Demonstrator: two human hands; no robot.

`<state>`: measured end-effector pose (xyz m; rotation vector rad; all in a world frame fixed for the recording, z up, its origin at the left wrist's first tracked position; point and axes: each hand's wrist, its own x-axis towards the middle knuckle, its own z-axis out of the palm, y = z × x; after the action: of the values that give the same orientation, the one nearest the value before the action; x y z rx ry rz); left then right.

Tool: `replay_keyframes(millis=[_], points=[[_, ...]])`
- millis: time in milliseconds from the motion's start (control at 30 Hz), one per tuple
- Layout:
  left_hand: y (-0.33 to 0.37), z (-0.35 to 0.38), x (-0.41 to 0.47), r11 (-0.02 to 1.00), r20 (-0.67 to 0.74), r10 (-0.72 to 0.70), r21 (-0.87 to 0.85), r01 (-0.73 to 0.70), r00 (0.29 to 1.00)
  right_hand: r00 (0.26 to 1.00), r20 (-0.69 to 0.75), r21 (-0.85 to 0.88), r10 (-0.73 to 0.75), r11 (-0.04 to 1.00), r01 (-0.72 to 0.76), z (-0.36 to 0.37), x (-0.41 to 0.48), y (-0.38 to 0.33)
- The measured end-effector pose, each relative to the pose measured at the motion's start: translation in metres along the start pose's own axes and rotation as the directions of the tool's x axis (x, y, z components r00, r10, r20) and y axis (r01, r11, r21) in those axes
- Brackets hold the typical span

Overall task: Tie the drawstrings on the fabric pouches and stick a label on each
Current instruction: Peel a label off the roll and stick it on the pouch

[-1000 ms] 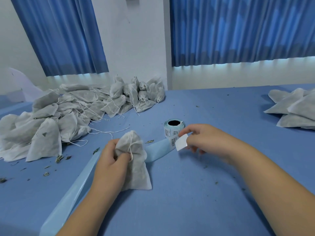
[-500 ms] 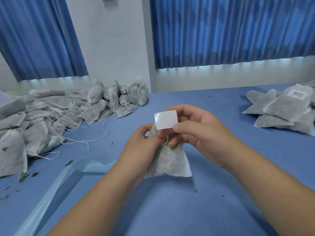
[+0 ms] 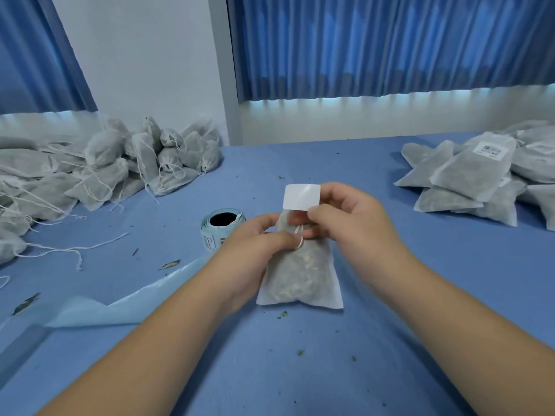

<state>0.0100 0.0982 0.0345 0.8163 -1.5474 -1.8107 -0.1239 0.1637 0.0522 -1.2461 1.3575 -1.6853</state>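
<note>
Head view. Desk: What is held over the blue-covered table (image 3: 300, 379)?

Caption: A white fabric pouch (image 3: 300, 277), filled with greenish dried matter, is gripped at its gathered neck by the left hand (image 3: 255, 253). The fingers are curled round its left edge and the thumb is laid on the front beside the thin white drawstring (image 3: 299, 240). The pouch is held at the middle of the table, its bottom edge close to the cloth; whether the cloth is touched cannot be told.

Desk: And the right hand?

Caption: A white rectangular label (image 3: 301, 197) is pinched at its lower right corner between the thumb and forefinger of the right hand (image 3: 345, 226). The label is held upright just above the pouch's neck, with a plain side turned to the camera. The other fingers are curled behind the neck; whether the pouch is touched by them cannot be told.

Desk: What is seen round about?

Caption: A pale blue roll of printed labels (image 3: 214, 235) is stood on end just left of the left hand. A pale blue strip of backing paper (image 3: 120, 304) is laid across the cloth, passing under the left forearm toward the near left edge. A heap of grey-white pouches with loose strings (image 3: 105, 172) is piled at the far left. A stack of flat filled pouches (image 3: 468, 181) is laid at the far right, the topmost marked with a printed sticker (image 3: 489, 150). Green flecks are scattered on the cloth. Blue pleated curtains (image 3: 390, 46) are hung behind.
</note>
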Motion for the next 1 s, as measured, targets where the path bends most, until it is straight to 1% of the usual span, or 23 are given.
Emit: replay_keyframes(millis=[100,200,267,300,333,367,400,467,567,633,700,767,933,1000], points=[[-0.003,-0.002,-0.004,0.999,0.042,-0.007,-0.042,0.008,0.999,1.0,-0.011,-0.012,-0.002,1.0,0.002,0.0,-0.001,0.003],[-0.003,-0.001,-0.006,1.0,0.036,0.004,-0.023,-0.004,0.999,1.0,-0.01,0.003,-0.022,1.0,0.022,-0.002,-0.003,0.003],[-0.002,0.0,-0.008,1.0,0.035,0.01,-0.017,-0.009,0.999,0.997,-0.019,-0.003,-0.072,0.997,0.072,-0.003,-0.004,0.002],[-0.001,0.001,-0.008,1.0,0.044,0.008,-0.024,-0.007,0.999,0.993,-0.028,-0.037,-0.115,0.993,0.114,-0.004,-0.005,0.0],[0.0,0.001,-0.01,0.999,0.056,0.001,-0.038,0.001,0.998,0.984,-0.036,-0.114,-0.176,0.979,0.171,-0.005,-0.006,-0.001],[0.002,0.001,-0.011,0.998,0.071,-0.01,-0.055,0.014,0.997,0.968,-0.027,-0.227,-0.251,0.944,0.239,-0.007,-0.008,-0.001],[0.003,0.001,-0.012,0.997,0.087,-0.025,-0.071,0.032,0.996,0.944,0.004,-0.355,-0.329,0.882,0.309,-0.008,-0.009,-0.001],[0.004,-0.001,-0.013,0.993,0.124,-0.05,-0.098,0.063,0.991,0.887,0.096,-0.538,-0.452,0.726,0.428,-0.009,-0.01,-0.001],[0.007,-0.004,-0.014,0.988,0.163,-0.058,-0.132,0.08,0.985,0.795,0.221,-0.645,-0.564,0.527,0.553,-0.01,-0.01,0.0],[0.007,-0.007,-0.014,0.984,0.171,-0.065,-0.153,0.091,0.983,0.731,0.297,-0.675,-0.614,0.406,0.616,-0.01,-0.011,-0.001],[0.008,-0.009,-0.014,0.98,0.178,-0.06,-0.177,0.092,0.982,0.704,0.335,-0.681,-0.627,0.355,0.64,-0.012,-0.011,-0.002],[0.009,-0.011,-0.014,0.979,0.191,-0.052,-0.185,0.088,0.98,0.698,0.364,-0.689,-0.617,0.326,0.647,-0.014,-0.011,-0.003],[0.01,-0.013,-0.014,0.975,0.216,-0.06,-0.195,0.104,0.975,0.744,0.439,-0.738,-0.504,0.269,0.619,-0.018,-0.011,-0.007],[0.01,-0.013,-0.014,0.962,0.24,-0.09,-0.229,0.147,0.967,0.767,0.464,-0.751,-0.444,0.262,0.606,-0.017,-0.013,-0.009]])
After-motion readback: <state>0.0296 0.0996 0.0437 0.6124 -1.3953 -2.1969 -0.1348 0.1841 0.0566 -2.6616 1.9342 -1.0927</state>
